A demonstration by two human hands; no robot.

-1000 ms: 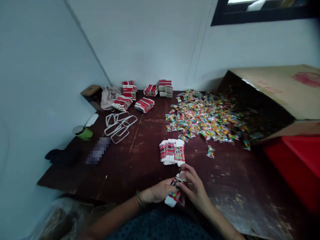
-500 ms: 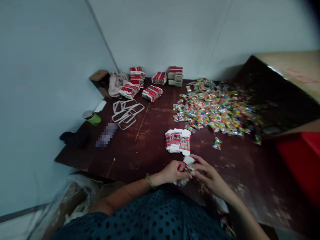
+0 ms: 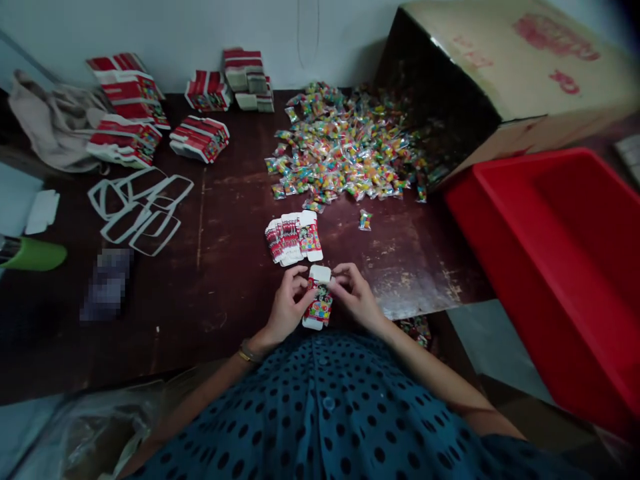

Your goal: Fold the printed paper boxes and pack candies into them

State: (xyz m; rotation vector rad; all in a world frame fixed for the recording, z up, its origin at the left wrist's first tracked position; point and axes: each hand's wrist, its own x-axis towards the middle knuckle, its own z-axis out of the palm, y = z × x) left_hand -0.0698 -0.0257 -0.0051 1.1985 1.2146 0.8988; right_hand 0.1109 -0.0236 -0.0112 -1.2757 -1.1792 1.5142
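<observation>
Close to my body, a small red printed carton [image 3: 321, 305] faces up, with white flaps sticking out at its far and near ends. My left hand [image 3: 289, 305] grips its left edge, thumb on the printed face. At the upper right edge, my right hand [image 3: 358, 298] pinches the carton by the far flap, fingers bent. Whether anything is inside the carton is hidden. Just beyond my hands lies a fanned row of flat cartons [image 3: 293, 237] with the same print. A single candy packet [image 3: 365, 220] lies to the right of that row.
A heap of clear candy packets [image 3: 345, 153] covers the far middle of the dark table [image 3: 235, 220]. Carton bundles [image 3: 127, 140], pale loops [image 3: 143, 210] and a green cup [image 3: 43, 255] are at left. A cardboard box [image 3: 480, 60] and red bin [image 3: 540, 267] stand at right.
My view has swung right and closer, bringing the red bin into fuller view. The carton, tilted and partly covered by my fingers before, now lies face up between both hands.
</observation>
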